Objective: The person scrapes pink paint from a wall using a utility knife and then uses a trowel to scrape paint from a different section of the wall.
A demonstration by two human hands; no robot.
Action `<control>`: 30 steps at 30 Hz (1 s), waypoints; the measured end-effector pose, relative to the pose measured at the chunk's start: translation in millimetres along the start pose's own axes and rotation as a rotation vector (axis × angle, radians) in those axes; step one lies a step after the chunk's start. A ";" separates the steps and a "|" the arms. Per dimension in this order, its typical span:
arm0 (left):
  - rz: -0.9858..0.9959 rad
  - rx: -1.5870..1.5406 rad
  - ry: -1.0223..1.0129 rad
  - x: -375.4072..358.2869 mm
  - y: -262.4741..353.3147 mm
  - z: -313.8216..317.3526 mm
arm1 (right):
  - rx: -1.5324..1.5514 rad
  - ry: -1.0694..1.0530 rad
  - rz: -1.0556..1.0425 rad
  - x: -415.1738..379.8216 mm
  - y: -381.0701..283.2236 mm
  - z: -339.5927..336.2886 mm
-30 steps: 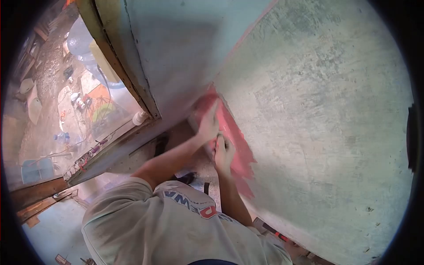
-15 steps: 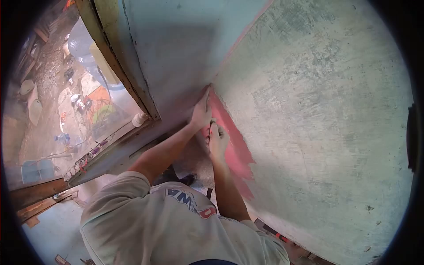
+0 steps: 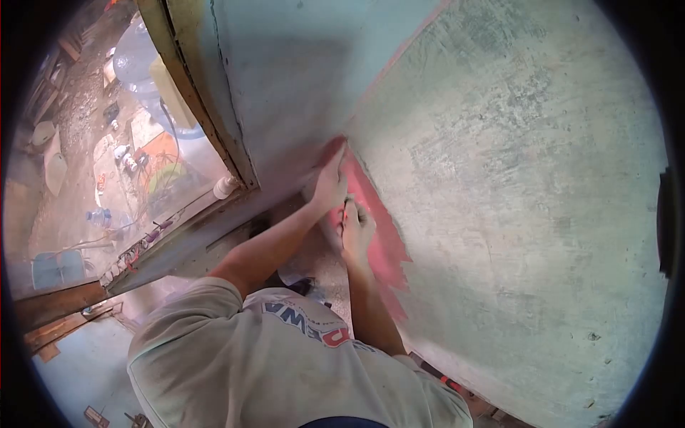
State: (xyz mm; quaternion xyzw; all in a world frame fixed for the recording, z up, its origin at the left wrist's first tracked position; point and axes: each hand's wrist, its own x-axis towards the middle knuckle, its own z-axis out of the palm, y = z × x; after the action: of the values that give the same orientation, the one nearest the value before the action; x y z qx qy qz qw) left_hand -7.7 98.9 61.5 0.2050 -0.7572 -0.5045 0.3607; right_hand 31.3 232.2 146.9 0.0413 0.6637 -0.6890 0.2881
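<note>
A pink patch [image 3: 385, 246] with a jagged lower edge covers the foot of the pale, worn wall [image 3: 514, 214] beside the corner. My left hand [image 3: 331, 182] lies along it, fingers stretched up toward the corner and apparently flat against the surface. Just below and to the right, my right hand [image 3: 359, 222] is closed, with a small dark and reddish bit showing at its thumb side. What it grips is mostly hidden by the fingers. The two hands are close together at the pink patch.
To the left is a wooden-framed opening [image 3: 202, 93] with scattered clutter beyond it. A white round fitting [image 3: 225, 187] sits at the frame's lower corner. Blue-grey wall [image 3: 292, 64] meets the pale wall at the corner. A red-and-black object [image 3: 448, 381] lies by the wall's base.
The view has shifted slightly. My left hand sits a little lower below the corner, showing more pink at the tip. My right hand has turned slightly and remains closed.
</note>
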 end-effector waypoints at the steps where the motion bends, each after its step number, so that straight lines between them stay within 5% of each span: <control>1: -0.141 -0.079 -0.076 12.7 6.1 -12.1 | 0.011 0.003 0.007 9.6 -3.9 9.8; 4: -0.174 -0.145 -0.109 16.8 13.0 -16.7 | 0.029 0.001 -0.025 13.9 -5.1 11.7; 6: -0.002 -0.077 -0.044 -0.5 8.3 -5.1 | 0.026 0.001 -0.065 1.7 0.5 -1.7; 10: -0.080 -0.260 -0.061 10.3 6.6 -11.2 | 0.008 -0.029 -0.068 17.9 2.7 5.8; 11: -0.255 -0.283 -0.142 13.4 7.0 -16.5 | 0.008 -0.021 -0.079 15.1 5.1 2.4; 14: -0.236 -0.188 -0.127 3.7 15.6 -9.7 | 0.022 -0.016 -0.081 10.0 3.9 2.1; 15: -0.010 -0.130 -0.039 3.3 14.4 -6.6 | 0.029 -0.015 -0.054 2.6 -2.1 1.1; 18: -0.232 -0.153 -0.130 13.6 6.6 -14.7 | 0.061 -0.062 0.003 14.6 -12.1 12.4; 22: -0.142 -0.208 -0.090 14.9 10.0 -14.9 | 0.035 -0.024 -0.108 16.3 1.3 9.1; 30: -0.151 -0.215 -0.154 -69.4 63.4 18.4 | -0.086 0.048 -0.069 -49.1 -7.5 -57.2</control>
State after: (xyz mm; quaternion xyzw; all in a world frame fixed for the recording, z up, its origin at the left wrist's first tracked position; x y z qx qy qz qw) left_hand 27.4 182.8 91.5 0.1821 -0.7066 -0.6227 0.2825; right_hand 50.1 302.4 168.5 0.0226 0.7006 -0.6681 0.2497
